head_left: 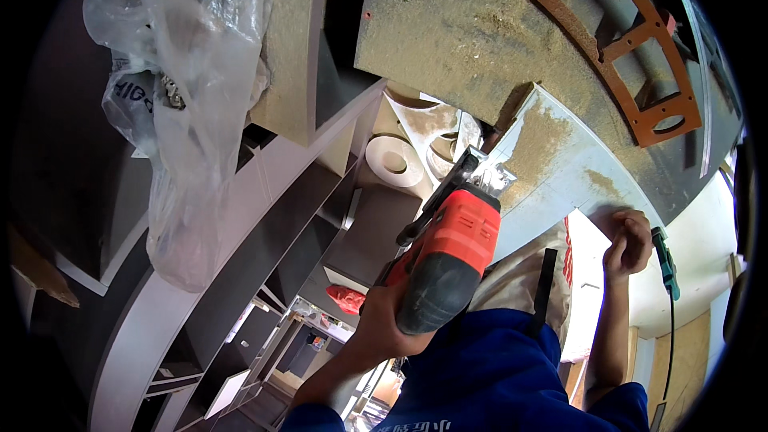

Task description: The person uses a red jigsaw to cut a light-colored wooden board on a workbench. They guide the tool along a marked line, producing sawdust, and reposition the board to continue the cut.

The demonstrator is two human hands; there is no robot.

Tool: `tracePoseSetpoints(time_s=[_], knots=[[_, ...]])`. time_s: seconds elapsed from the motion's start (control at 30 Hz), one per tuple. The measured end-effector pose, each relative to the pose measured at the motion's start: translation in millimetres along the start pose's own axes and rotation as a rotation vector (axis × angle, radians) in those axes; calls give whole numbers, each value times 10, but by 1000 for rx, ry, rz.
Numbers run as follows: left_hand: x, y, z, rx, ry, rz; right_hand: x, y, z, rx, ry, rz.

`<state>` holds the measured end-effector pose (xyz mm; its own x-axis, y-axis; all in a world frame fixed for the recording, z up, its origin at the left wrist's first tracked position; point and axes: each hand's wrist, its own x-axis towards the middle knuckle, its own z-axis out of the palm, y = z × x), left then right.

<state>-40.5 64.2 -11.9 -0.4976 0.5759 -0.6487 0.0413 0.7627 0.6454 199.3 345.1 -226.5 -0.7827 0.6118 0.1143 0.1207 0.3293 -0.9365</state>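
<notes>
In the head view, a translucent plastic bag [196, 192] is well to the left of the red and black jigsaw [464, 228]; a small clump of pale bits shows at its side, too unclear to identify. Nearer, left of the jigsaw's rear, is a red plastic bag [346, 298], whose contents cannot be made out. Below and left of the jigsaw runs a grey cabinet [132, 336] with dark open compartments, a white panel [226, 394] among the lower ones.

The jigsaw is in the left hand [392, 324], which is closed around its body, the fingers mostly hidden behind the tool. Its metal front end sits at the left edge of a pale board [532, 192] strewn with sawdust; whether the blade is in the board cannot be told. To the right of the jigsaw, the right hand [628, 244] is near the board's far edge, fingers loosely curled; whether it grips anything is unclear.

Beyond the jigsaw lies a sawdust-covered table [456, 32], with a brown template [604, 52] with cutouts at its right. Left of the jigsaw's tip is a pale ring [394, 162]. Far right of the jigsaw, past the right hand, is a green corded tool [666, 266].
</notes>
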Motion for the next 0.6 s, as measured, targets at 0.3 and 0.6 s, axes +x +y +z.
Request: tracePoseSetpoints(time_s=[0.3,0.6], knots=[[9,58,-20,-28,-2,-66,-21,2,-6,38,-3,14],[7,104,-46,-51,7,-126,-74,58,-59,76,-48,-4]])
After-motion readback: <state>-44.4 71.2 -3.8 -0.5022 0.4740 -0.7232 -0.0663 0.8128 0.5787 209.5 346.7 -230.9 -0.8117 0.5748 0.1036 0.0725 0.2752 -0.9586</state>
